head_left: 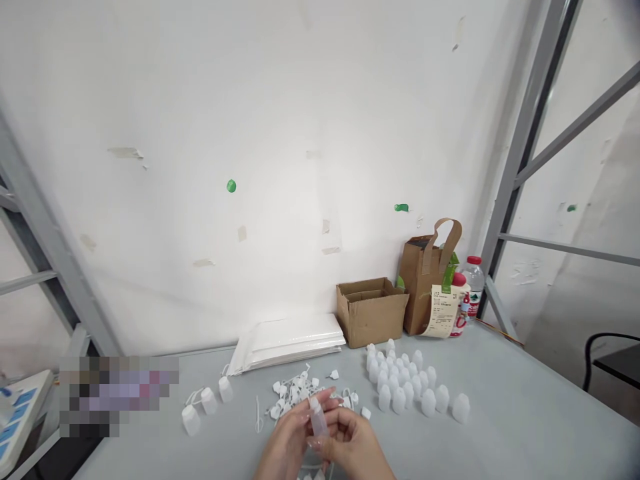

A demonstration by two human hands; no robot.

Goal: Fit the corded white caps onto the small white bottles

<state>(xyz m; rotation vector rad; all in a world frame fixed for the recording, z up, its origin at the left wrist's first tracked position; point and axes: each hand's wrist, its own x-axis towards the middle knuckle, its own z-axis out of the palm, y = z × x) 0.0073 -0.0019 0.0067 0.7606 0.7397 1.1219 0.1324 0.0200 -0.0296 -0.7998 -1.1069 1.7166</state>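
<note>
A small translucent plastic bottle (318, 421) with a narrow top stands slightly tilted between my hands. My left hand (287, 437) is curled around its far side. The fingers of my right hand (357, 440) close on its lower part. Just beyond my hands lies a loose pile of white caps (295, 393) with thin cords. More white pieces show under my wrists, partly hidden. To the left, three white capped containers (209, 401) with cords stand in a slanting row. On the right, several frosted, round-topped covers (399, 400) stand close together.
Flat white packets (293, 340) are stacked against the wall. Beside them sit an open cardboard box (373, 323), a brown paper bag (417, 293) and a red-capped bottle (473, 277). A single cord (259, 415) lies left of the pile. Grey metal posts (520, 147) flank the table.
</note>
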